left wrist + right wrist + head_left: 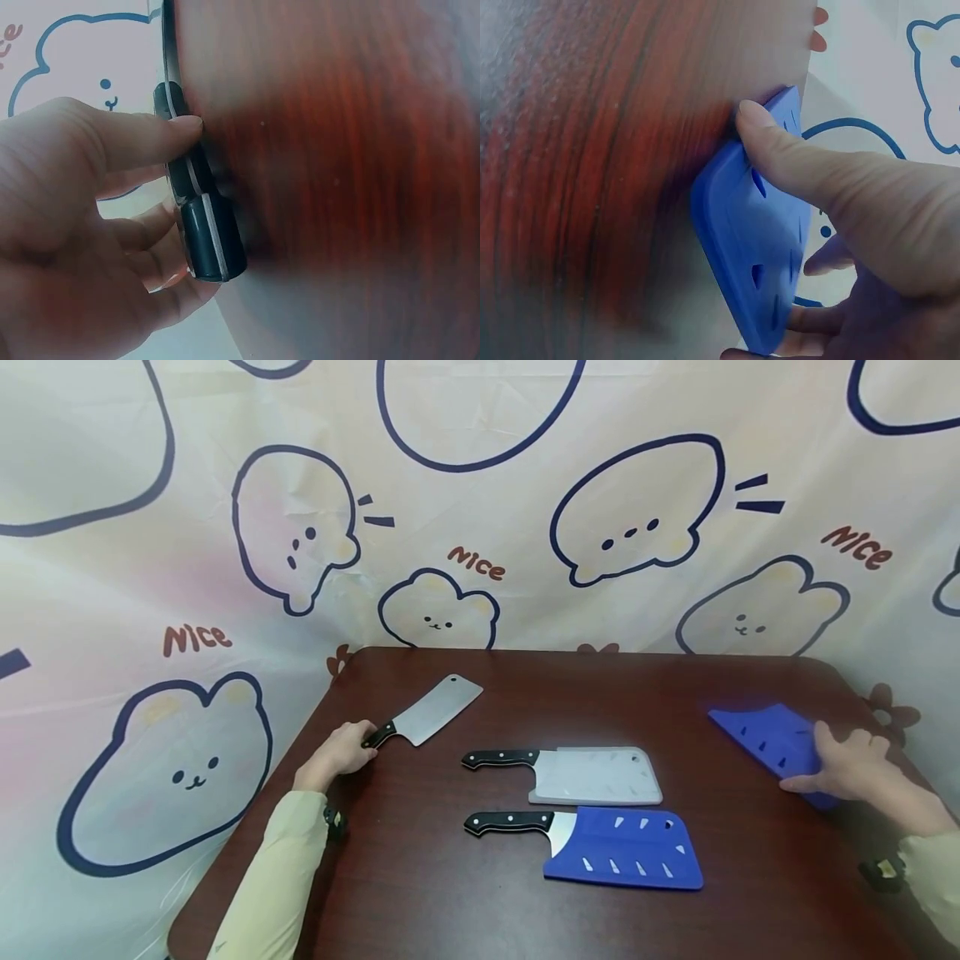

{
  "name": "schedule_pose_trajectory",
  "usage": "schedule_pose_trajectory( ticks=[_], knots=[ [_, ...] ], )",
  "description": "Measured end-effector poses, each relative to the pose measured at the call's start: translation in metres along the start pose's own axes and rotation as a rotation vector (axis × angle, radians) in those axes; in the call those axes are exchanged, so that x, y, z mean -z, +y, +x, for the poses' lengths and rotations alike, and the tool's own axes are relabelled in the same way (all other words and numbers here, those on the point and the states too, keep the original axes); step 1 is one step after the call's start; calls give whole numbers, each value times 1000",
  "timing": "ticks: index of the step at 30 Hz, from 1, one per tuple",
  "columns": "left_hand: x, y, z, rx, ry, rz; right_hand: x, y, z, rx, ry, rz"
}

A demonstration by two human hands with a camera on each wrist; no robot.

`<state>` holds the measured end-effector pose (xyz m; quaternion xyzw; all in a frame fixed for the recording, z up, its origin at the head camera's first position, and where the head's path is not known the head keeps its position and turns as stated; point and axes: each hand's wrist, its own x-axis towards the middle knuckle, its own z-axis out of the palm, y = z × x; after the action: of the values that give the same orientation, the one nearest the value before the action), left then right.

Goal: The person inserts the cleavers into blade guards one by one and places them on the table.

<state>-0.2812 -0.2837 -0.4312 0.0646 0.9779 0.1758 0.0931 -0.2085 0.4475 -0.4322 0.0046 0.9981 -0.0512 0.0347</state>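
At the left of the table, my left hand [343, 750] grips the black riveted handle of a bare cleaver [438, 708]. Its blade points away and to the right. In the left wrist view the thumb lies across the handle [214, 236], with fingers behind it. Over on the right side, my right hand [855, 764] holds a blue slotted blade cover [776, 739] between thumb and fingers. The right wrist view has the cover [739, 225] tilted, its edge close to the tabletop; most of the fingers are hidden behind it.
Between the hands, a cleaver in a translucent white cover [596, 777] lies on the brown table [420, 885]. Nearer to me lies another cleaver in a blue cover [622, 847]. Both handles point left. A printed cloth [525, 527] hangs behind the table.
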Motion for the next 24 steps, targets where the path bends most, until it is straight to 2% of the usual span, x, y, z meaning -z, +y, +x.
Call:
schedule_pose_trajectory(
  ticks=[5,7,14,18,21,24],
  knots=[
    [2,-1,1,-9,5,-13,6,-3,1,52,131,-56],
    [3,-1,2,-7,4,-19,9,-5,1,62,151,-53],
    [9,3,1,-16,9,-67,12,-9,1,59,90,21],
    [12,7,0,-24,31,-91,12,-16,1,69,89,23],
    [13,10,-1,-34,60,-114,13,-21,0,120,111,22],
    [15,14,-3,-47,88,-137,14,-25,0,214,163,10]
  ],
)
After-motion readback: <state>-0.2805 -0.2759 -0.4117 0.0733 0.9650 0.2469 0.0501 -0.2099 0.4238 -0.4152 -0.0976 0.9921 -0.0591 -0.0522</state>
